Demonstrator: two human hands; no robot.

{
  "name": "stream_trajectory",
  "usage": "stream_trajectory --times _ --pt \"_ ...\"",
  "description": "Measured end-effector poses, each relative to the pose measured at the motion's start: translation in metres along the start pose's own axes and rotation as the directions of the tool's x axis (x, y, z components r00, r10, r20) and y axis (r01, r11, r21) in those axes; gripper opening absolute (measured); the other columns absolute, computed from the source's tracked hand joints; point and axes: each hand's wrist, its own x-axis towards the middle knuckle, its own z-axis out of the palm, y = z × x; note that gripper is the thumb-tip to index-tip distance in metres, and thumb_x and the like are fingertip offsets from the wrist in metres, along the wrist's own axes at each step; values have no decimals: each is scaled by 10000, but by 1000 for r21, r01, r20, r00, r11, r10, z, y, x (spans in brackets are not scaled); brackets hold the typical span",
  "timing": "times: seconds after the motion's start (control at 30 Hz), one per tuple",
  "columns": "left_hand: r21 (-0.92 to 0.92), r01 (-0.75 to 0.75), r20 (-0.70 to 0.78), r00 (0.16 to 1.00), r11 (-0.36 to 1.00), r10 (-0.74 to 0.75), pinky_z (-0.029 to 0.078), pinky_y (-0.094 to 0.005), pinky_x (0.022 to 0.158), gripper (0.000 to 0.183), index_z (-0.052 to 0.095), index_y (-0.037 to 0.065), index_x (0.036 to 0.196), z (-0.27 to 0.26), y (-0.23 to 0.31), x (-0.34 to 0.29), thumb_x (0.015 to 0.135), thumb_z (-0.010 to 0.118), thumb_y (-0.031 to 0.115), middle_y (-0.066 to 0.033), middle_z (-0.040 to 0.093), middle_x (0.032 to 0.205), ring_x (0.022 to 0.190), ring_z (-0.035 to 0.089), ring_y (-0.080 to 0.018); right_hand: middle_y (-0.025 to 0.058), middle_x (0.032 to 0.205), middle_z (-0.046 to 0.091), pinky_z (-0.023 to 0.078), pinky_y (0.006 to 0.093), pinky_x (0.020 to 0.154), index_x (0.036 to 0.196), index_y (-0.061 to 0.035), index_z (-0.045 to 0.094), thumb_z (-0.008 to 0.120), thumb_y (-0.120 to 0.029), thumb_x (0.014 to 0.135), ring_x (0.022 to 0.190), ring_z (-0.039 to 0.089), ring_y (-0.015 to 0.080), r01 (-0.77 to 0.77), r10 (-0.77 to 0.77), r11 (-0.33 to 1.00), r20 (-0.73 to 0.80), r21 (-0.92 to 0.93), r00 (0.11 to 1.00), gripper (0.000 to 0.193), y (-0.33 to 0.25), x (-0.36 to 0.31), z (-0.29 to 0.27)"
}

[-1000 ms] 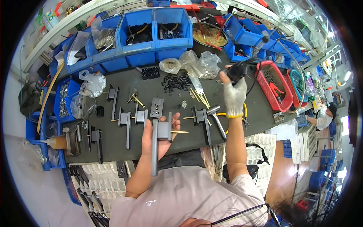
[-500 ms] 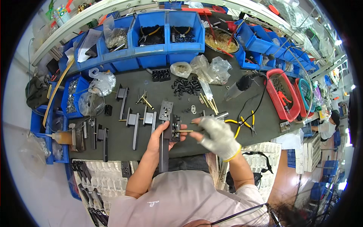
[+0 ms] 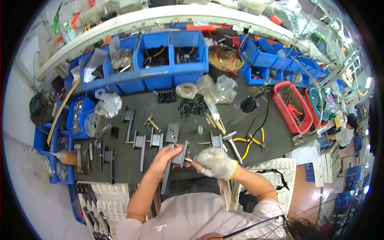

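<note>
My left hand [image 3: 161, 161] is closed round a dark grey door handle [image 3: 179, 156], its long bar pointing down toward my lap. From the handle's right side sticks a thin brass-coloured rod [image 3: 188, 159]. My right hand [image 3: 217, 163], in a pale knitted glove with bare fingertips, has its thumb and fingers closed at the rod's end. Just beyond my left hand lies a grey metal plate with holes [image 3: 173, 132]. Similar door handles [image 3: 140, 142] with rods rest left of it. Another handle body [image 3: 216, 141] lies beyond my right hand, beside a T-shaped metal tool [image 3: 234, 145].
Yellow-handled pliers [image 3: 256, 141] lie to the right, near a black-topped cylindrical tool [image 3: 246, 107] with a cord. Small black parts [image 3: 192, 108] and brass rods [image 3: 216, 123] are mid-table. Blue bins [image 3: 154, 74] line the back; a red basket [image 3: 294, 120] stands right.
The view has tilted, so the table sits lower in the picture. The handle has turned in my left hand, showing its smooth grey side. My right hand has closed in on the rod.
</note>
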Motion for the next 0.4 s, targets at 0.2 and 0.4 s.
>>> stream_trajectory --times 0.2,0.4 --pt "286 -301 178 950 910 258 599 -364 794 362 549 -35 1237 -4 -9 -4 984 561 224 -193 674 1067 857 709 -276 28 641 557 447 281 536 797 -56 627 550 -379 994 597 580 142 -619 349 -204 647 759 678 386 -5 -19 13" --pt "-106 112 170 981 988 -93 583 -457 837 479 438 37 1391 -12 -34 -7 990 583 256 -207 643 1173 1010 675 -321 162 805 690 543 413 712 950 -82 706 632 -344 961 783 716 274 -235 230 967 55 102 972 272 -3 -23 -7"
